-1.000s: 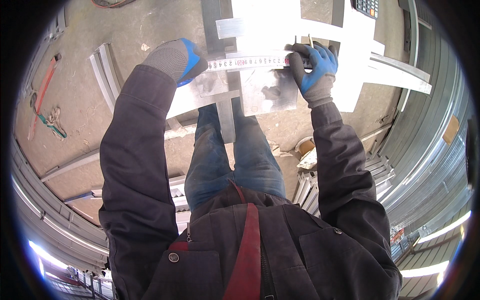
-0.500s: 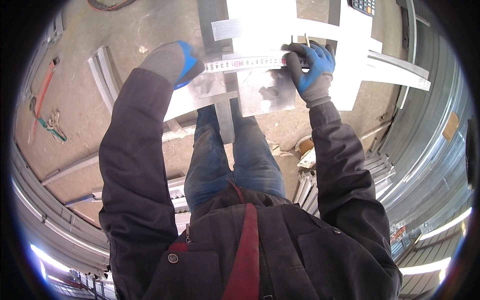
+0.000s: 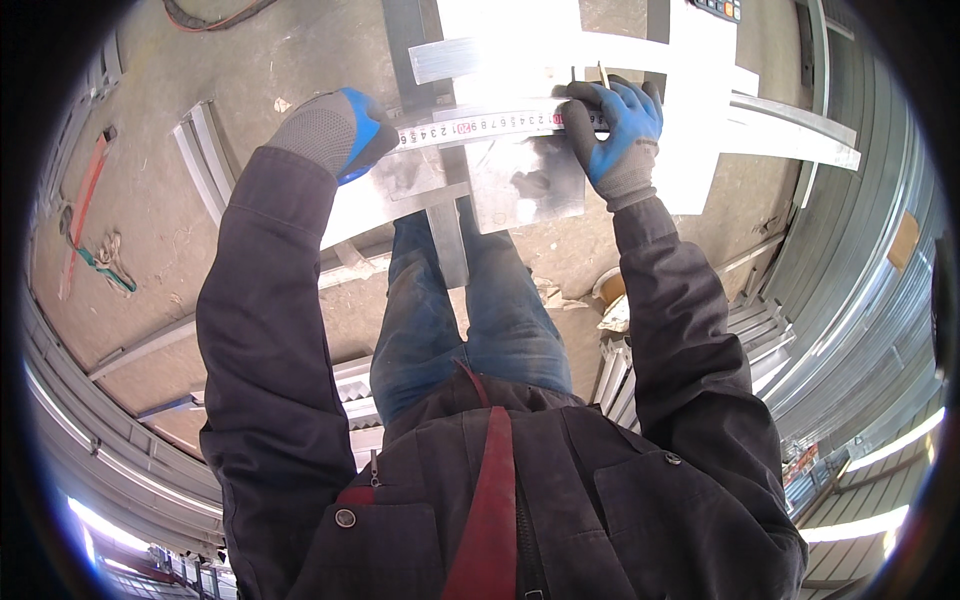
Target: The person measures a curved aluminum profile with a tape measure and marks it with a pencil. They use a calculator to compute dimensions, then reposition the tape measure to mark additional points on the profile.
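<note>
A white tape measure blade with black and red marks stretches between my two gloved hands, over bright metal pieces. My left hand, in a grey and blue glove, is closed around the blade's left end; whatever sits inside the fist is hidden. At the other end my right hand pinches the blade between thumb and fingers. A thin, pencil-like stick pokes up from the right fingers. Under the tape lies a shiny metal plate, beside a narrow metal bar pointing toward my legs.
A long flat metal strip lies beyond my hands, and a calculator at the far right. Metal profiles and a red strap-like strip lie on the floor at left. Long metal stock is stacked along the right.
The whole view has shifted slightly. Both hands keep hold of the tape, with little visible movement against the metal pieces.
</note>
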A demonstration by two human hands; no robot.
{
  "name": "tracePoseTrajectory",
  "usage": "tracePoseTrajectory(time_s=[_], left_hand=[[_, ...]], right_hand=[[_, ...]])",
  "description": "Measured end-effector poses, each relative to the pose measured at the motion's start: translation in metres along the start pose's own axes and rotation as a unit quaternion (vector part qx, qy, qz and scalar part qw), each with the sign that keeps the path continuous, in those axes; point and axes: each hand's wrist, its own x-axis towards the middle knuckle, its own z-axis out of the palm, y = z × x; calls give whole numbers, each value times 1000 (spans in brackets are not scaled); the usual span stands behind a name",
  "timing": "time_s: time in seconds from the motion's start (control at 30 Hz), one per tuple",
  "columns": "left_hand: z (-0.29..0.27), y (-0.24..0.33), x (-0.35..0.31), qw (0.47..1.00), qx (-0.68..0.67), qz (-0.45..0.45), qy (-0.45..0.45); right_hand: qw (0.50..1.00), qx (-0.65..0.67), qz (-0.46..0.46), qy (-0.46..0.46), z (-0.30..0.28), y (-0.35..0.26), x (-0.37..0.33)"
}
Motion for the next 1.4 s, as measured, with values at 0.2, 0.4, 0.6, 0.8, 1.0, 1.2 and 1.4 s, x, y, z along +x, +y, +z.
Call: tracePoseTrajectory(time_s=[0.2,0.4,0.6,0.8,1.0,1.2,1.4], left_hand=[[0,2,-1,1000,-2,-13,-6],[-2,4,0,1000,-5,-17,-16],[-1,2,2,1000,-7,-16,-16],[0,0,2,1000,-14,1,-11],[-3,3,1,1000,-1,-6,-23],[5,-3,7,1000,-12,-11,-6],[40,-33,16,987,8,73,146]], right_hand=[[1000,-9,-8,4,2,2,-1],[1000,-1,-3,7,3,2,-1],[1000,-6,-17,22,2,1,-1],[999,-11,-20,34,3,1,-1],[999,-13,-17,24,3,2,-1],[998,-17,-29,45,3,0,-1],[999,5,11,52,-15,-15,3]])
